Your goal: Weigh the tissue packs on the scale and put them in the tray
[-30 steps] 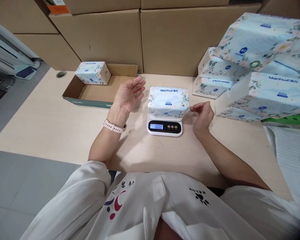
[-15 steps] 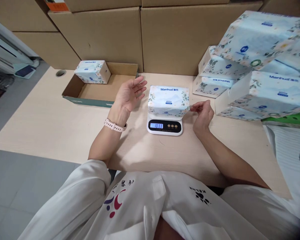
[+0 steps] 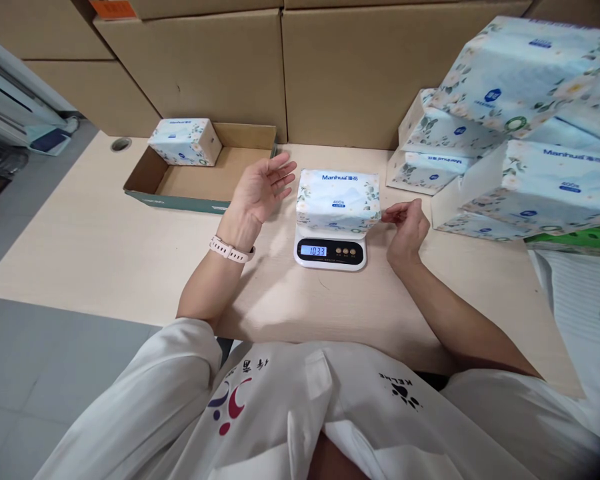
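Note:
A pack of tissues (image 3: 338, 200) with a floral print lies on the white kitchen scale (image 3: 330, 265), covering most of its platform. The lit display reads what looks like 1033, perhaps with a decimal point too small to tell. To the left of the pack, my left hand (image 3: 264, 187) is raised with its palm up and fingers spread, apart from the pack and holding nothing. My right hand (image 3: 408, 230) rests on the table at the other side, its fingers loosely bent and empty. Its fingertips are close to the pack's lower right corner; whether they touch I cannot tell.
A shallow cardboard box (image 3: 180, 200) at the back left holds one tissue pack (image 3: 184, 141). More packs (image 3: 525, 73) are piled at the right, some on something green (image 3: 580, 240). Large cartons (image 3: 220, 73) wall off the table's (image 3: 105, 267) back edge.

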The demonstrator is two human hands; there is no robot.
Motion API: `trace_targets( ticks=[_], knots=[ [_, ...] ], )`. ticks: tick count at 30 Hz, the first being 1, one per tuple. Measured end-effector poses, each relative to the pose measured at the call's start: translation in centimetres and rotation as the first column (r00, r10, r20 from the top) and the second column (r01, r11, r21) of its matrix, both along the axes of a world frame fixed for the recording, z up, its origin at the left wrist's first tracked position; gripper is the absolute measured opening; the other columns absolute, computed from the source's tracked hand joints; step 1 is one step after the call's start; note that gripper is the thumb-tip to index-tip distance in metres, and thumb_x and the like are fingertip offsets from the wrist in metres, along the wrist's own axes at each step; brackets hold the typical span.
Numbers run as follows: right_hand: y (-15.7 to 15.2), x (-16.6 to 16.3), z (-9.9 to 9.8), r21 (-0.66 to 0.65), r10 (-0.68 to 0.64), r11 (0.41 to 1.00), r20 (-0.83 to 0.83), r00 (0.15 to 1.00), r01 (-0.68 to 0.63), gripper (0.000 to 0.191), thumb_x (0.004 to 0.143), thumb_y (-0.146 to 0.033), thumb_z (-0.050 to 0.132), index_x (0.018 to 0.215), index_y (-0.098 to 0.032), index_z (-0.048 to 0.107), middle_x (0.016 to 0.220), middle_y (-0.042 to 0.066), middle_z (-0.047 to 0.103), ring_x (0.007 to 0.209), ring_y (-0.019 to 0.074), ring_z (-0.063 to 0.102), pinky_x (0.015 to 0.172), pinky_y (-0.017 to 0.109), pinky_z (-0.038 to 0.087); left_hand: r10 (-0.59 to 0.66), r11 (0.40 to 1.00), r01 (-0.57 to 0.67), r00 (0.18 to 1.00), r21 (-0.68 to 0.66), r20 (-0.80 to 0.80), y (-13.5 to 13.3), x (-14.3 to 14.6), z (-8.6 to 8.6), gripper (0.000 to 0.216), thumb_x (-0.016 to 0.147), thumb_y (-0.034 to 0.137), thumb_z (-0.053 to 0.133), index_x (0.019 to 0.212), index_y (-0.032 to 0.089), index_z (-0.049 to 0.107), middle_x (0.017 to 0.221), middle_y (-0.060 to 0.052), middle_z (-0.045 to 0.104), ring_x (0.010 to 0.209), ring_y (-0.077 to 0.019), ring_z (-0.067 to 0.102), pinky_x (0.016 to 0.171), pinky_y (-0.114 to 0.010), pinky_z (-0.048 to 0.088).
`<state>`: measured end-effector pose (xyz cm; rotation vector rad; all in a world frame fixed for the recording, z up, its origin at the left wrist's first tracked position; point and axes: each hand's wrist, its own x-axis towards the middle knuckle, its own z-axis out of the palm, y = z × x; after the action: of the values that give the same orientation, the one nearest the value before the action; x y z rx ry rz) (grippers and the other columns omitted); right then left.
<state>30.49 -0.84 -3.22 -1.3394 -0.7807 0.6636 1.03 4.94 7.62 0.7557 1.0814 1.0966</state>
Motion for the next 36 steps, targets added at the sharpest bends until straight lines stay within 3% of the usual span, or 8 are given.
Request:
trace_targets(
  ticks=[6, 11, 16, 24, 31, 36],
  knots=[
    [-0.1, -0.3, 0.0, 0.027, -0.007, 1.0, 0.015, 1.0, 0.006, 0.08, 0.105, -0.096, 0.049, 0.073, -0.025, 0.069, 0.075, 0.006, 0.066, 0.075, 0.0219, 0.066, 0.081, 0.044, 0.057, -0.012, 1.0, 0.012, 1.0, -0.002, 0.001, 0.0, -0.1, -0.1, 0.034, 0.096, 0.038, 0.077, 0.127, 0.022, 0.078, 0.154, -0.013, 0.078, 0.167, -0.0387, 0.06, 0.147, -0.059, 0.04],
    [0.0, -0.1, -0.4, 0.033, -0.016, 0.999, 0.05, 0.999, 0.014, 0.08, 0.106, -0.097, 0.043, 0.073, -0.029, 0.068, 0.074, 0.006, 0.062, 0.075, 0.0245, 0.068, 0.083, 0.048, 0.061, -0.013, 1.0, 0.013, 1.0, -0.016, 0.01, 0.2, 0.0, -0.3, 0.03, 0.094, 0.037, 0.076, 0.121, 0.023, 0.08, 0.154, -0.012, 0.079, 0.167, -0.038, 0.059, 0.146, -0.054, 0.043],
    [0.1, 0.1, -0.6, 0.034, -0.011, 0.999, 0.055, 0.998, 0.009, 0.083, 0.101, -0.102, 0.046, 0.073, -0.028, 0.068, 0.073, 0.005, 0.063, 0.074, 0.0235, 0.068, 0.082, 0.047, 0.062, 0.004, 1.0, -0.004, 1.0, -0.01, -0.015, 0.3, 0.1, -0.5, 0.037, 0.088, 0.038, 0.077, 0.122, 0.023, 0.08, 0.151, -0.013, 0.08, 0.166, -0.0394, 0.061, 0.146, -0.059, 0.043],
    [0.2, 0.0, -0.8, 0.048, -0.041, 0.998, 0.043, 0.998, 0.039, 0.083, 0.105, -0.099, 0.044, 0.069, -0.029, 0.069, 0.072, 0.006, 0.065, 0.073, 0.024, 0.068, 0.081, 0.048, 0.062, 0.007, 1.0, -0.007, 1.0, -0.019, 0.009, 0.2, 0.3, -0.5, 0.026, 0.094, 0.037, 0.078, 0.116, 0.022, 0.081, 0.148, -0.013, 0.082, 0.167, -0.0377, 0.059, 0.145, -0.056, 0.044],
    [0.0, -0.1, -0.4, 0.032, -0.023, 0.999, 0.06, 0.998, 0.021, 0.086, 0.107, -0.099, 0.04, 0.072, -0.025, 0.068, 0.072, 0.004, 0.064, 0.072, 0.0199, 0.067, 0.079, 0.041, 0.06, 0.138, 0.968, -0.109, 0.984, 0.226, -0.114, -0.9, 0.8, 1.0, 0.007, 0.104, 0.025, 0.073, 0.107, 0.023, 0.079, 0.137, -0.004, 0.086, 0.159, -0.0348, 0.066, 0.141, -0.049, 0.047],
    [-0.1, 0.0, -0.5, 0.049, -0.026, 0.999, 0.05, 0.998, 0.023, 0.085, 0.108, -0.097, 0.042, 0.071, -0.025, 0.069, 0.072, 0.005, 0.065, 0.072, 0.0206, 0.068, 0.08, 0.042, 0.06, 0.107, 0.966, -0.061, 0.979, 0.251, -0.173, -0.6, 0.0, 1.1, 0.01, 0.097, 0.032, 0.084, 0.102, 0.025, 0.081, 0.129, -0.007, 0.088, 0.145, -0.0321, 0.076, 0.127, -0.042, 0.06]
  ],
)
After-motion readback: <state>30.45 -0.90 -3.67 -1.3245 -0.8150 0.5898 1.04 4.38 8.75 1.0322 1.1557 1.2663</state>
